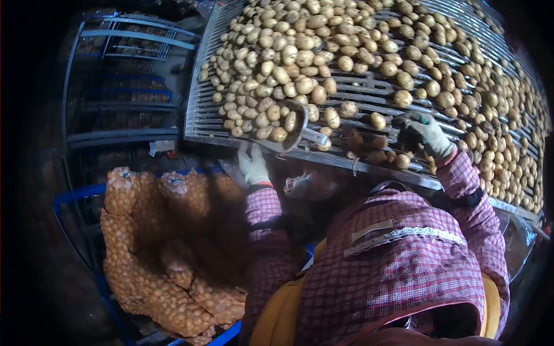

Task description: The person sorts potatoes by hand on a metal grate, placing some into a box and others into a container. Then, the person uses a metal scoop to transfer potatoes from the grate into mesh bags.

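Observation:
My left hand (254,165), in a pale work glove, is at the front edge of the slatted metal table (199,109), fingers stretched up and apart. Just above it, a metal scoop (301,124) lies with potatoes in its mouth and its handle pointing right. My right hand (430,135), gloved with dark, dirty fingertips, reaches over the slats with its fingers bent and apart. I see nothing held in it, though its fingertips are in shadow. Close to it are a single potato (377,120) and several darker potatoes (378,150) along the front edge.
Many potatoes (277,57) cover the table's back and left, with more (496,127) on the right. Orange mesh sacks (156,294) full of potatoes stand below left, within a blue frame (78,196). A metal rack (124,138) stands beyond them. Clear plastic (311,181) hangs below the table edge.

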Motion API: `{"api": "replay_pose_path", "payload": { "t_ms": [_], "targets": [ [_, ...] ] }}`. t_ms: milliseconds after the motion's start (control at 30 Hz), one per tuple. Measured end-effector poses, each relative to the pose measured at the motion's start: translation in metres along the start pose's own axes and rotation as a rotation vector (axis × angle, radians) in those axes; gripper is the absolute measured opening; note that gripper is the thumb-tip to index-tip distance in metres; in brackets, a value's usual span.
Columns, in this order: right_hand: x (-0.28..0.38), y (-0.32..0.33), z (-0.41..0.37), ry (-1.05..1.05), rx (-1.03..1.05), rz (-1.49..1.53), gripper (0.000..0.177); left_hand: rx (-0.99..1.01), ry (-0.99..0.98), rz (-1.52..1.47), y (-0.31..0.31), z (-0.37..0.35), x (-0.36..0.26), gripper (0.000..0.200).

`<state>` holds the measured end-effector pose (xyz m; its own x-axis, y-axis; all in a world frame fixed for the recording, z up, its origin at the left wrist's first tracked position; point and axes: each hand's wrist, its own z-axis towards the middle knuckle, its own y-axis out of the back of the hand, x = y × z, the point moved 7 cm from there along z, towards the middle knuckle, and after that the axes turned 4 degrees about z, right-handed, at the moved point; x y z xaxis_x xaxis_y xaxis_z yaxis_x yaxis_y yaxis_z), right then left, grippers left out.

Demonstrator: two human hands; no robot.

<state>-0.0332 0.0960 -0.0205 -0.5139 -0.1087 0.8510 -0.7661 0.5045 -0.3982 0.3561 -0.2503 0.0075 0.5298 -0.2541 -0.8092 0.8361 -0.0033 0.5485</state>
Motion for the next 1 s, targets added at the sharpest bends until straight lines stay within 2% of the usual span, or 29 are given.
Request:
{"api": "replay_pose_path", "payload": {
  "t_ms": [33, 100, 133, 167, 233, 267, 300, 367, 400, 433, 500, 533, 567, 633, 667, 700, 767, 800, 833, 867, 900, 933, 967, 1000],
  "targets": [
    [-0.005, -0.022, 0.015, -0.039, 0.091, -0.027, 0.023, 0.069, 0.223, -0.263, -0.006, 0.004, 0.041, 0.053],
    [-0.005, -0.072, 0.044, 0.027, 0.16, -0.302, 0.024, 0.146, 0.589, -0.345, -0.024, -0.014, 0.058, 0.06],
    [0.0, -0.096, 0.057, 0.069, 0.228, -0.332, 0.027, 0.152, 0.624, -0.345, -0.027, -0.011, 0.045, 0.061],
    [-0.002, -0.119, 0.067, 0.128, 0.292, -0.39, 0.03, 0.14, 0.567, -0.405, -0.035, -0.006, 0.053, 0.062],
    [0.024, -0.164, 0.067, 0.03, 0.23, -0.759, 0.041, 0.149, 0.515, -0.417, -0.044, -0.003, 0.037, 0.063],
    [0.014, -0.177, 0.079, -0.016, 0.251, -0.772, 0.054, 0.105, 0.565, -0.502, -0.046, -0.005, 0.032, 0.054],
    [-0.001, -0.185, 0.095, 0.143, 0.294, -0.878, 0.056, 0.106, 0.567, -0.502, -0.046, -0.006, 0.026, 0.054],
    [-0.029, -0.203, 0.12, 0.088, 0.305, -1.172, 0.058, 0.127, 0.653, -0.607, -0.049, -0.013, 0.025, 0.035],
    [-0.033, -0.214, 0.129, 0.179, 0.31, -1.21, 0.059, 0.165, 0.67, -0.661, -0.054, -0.012, 0.033, 0.018],
    [-0.039, -0.213, 0.138, 0.176, 0.303, -1.21, 0.059, 0.173, 0.671, -0.661, -0.056, -0.011, 0.042, 0.018],
    [-0.026, -0.229, 0.139, -0.018, 0.362, -1.231, 0.052, 0.179, 0.722, -0.809, -0.065, -0.014, 0.052, 0.011],
    [-0.02, -0.23, 0.139, 0.021, 0.278, -1.289, 0.04, 0.213, 0.694, -0.875, -0.069, -0.01, 0.052, 0.009],
    [-0.023, -0.23, 0.144, 0.043, 0.315, -1.277, 0.031, 0.147, 0.676, -0.909, -0.065, -0.012, 0.024, 0.009],
    [-0.041, -0.215, 0.155, 0.048, 0.283, -1.067, 0.028, 0.209, 0.461, -0.796, -0.067, 0.005, 0.057, 0.012],
    [-0.044, -0.211, 0.158, 0.107, 0.231, -0.985, 0.02, 0.029, 0.689, -0.961, -0.069, -0.004, 0.026, 0.015],
    [-0.032, -0.209, 0.148, 0.056, 0.159, -0.982, 0.023, 0.058, 0.668, -1.007, -0.072, -0.002, 0.033, 0.026],
    [-0.035, -0.196, 0.141, -0.054, 0.175, -0.873, 0.03, 0.103, 0.623, -1.057, -0.073, -0.007, -0.02, 0.044],
    [-0.045, -0.191, 0.146, 0.109, 0.183, -1.057, 0.038, -0.026, 0.467, -0.827, -0.069, -0.006, -0.032, 0.063],
    [-0.069, -0.176, 0.146, -0.017, 0.24, -0.517, 0.047, -0.027, 0.354, -0.681, -0.072, 0.001, -0.025, 0.07],
    [-0.091, -0.163, 0.153, 0.002, 0.21, -0.583, 0.045, -0.023, 0.288, -0.64, -0.079, 0.003, -0.03, 0.073],
    [-0.079, -0.164, 0.146, 0.023, 0.176, -0.646, 0.042, -0.017, 0.217, -0.597, -0.085, 0.004, -0.04, 0.076],
    [-0.067, -0.151, 0.121, 0.046, 0.054, -0.049, 0.037, 0.027, 0.294, -0.684, -0.1, 0.0, -0.043, 0.073],
    [-0.076, -0.156, 0.128, 0.161, 0.339, 0.736, 0.035, 0.076, 0.371, -0.772, -0.117, -0.004, -0.049, 0.07],
    [-0.061, -0.142, 0.114, 0.044, 0.215, 0.091, 0.035, 0.245, 0.6, -0.952, -0.143, -0.017, -0.055, 0.065]
  ]
}}
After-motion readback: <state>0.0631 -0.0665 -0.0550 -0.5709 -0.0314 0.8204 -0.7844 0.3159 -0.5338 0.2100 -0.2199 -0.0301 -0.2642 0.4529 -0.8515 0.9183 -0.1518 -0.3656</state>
